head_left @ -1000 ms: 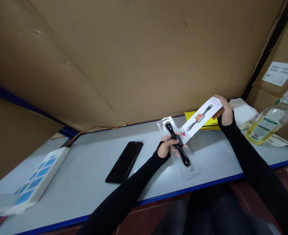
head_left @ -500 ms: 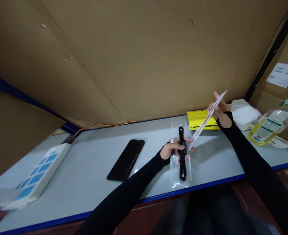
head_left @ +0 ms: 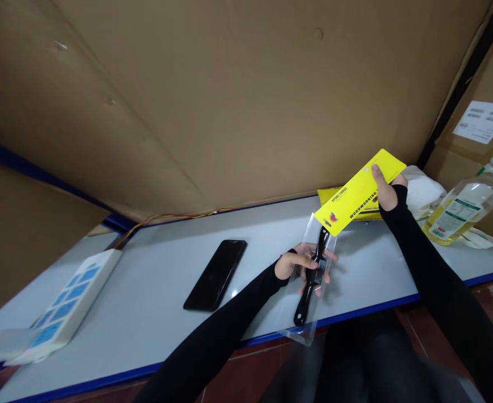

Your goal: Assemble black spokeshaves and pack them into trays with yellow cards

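Spokeshave in the left hand, its card in the right

At far left, a long white case with blue panels (head_left: 76, 305) lies on the tabletop (head_left: 154, 313); a black smartphone (head_left: 215, 275) rests nearer the middle. Right of the phone, the person's left hand (head_left: 291, 265) holds a black spokeshave (head_left: 309, 280) in a clear plastic sleeve (head_left: 304, 337), thumb across its middle and fingers spread beneath. The tool's long axis slants from the table's near edge up and away to the right, so its far handle points toward the yellow printed card (head_left: 351, 196). The card's low end overlaps the sleeve's top in view; whether they touch cannot be told. The right hand (head_left: 386, 191) pinches the card's opposite end, well apart from the spokeshave, leaving the left hand nearer. Beyond are a yellow packet (head_left: 327, 195), white bundle (head_left: 421, 191) and bottle of yellow liquid (head_left: 456, 212).
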`<state>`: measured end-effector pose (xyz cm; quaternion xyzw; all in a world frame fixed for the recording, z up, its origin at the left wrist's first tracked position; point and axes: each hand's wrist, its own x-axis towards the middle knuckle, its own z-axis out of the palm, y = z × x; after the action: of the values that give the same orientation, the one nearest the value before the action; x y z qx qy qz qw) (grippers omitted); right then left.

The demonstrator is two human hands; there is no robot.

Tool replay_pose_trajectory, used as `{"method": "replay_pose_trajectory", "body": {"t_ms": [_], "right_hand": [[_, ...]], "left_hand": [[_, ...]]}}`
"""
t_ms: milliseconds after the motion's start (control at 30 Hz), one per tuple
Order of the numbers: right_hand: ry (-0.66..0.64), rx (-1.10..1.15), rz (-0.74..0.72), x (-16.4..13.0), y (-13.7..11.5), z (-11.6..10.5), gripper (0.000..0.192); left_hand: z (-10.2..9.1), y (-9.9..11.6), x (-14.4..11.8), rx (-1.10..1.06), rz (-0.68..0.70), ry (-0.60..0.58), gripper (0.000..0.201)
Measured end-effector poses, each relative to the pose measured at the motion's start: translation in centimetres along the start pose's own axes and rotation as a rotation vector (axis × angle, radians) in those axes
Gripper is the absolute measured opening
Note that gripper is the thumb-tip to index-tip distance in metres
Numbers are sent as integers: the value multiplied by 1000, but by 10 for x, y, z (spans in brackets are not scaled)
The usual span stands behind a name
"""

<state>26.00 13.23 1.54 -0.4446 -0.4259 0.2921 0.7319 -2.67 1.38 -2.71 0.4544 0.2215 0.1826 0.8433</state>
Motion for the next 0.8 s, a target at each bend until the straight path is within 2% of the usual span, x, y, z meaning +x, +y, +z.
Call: {"method": "replay_pose_trajectory", "body": {"t_ms": [267,500,800], "right_hand": [[-12,-60,-25,4,-10,-9,59],[-23,-76,-25,10,-5,-12,66],[-62,-85,-61,16,-5,-18,64]], "left_hand": [[-2,10,-4,52,-47,-128,66],[-3,11,-9,94,-77,-126,66],[-4,7,-8,101,-83,-130,65]]}}
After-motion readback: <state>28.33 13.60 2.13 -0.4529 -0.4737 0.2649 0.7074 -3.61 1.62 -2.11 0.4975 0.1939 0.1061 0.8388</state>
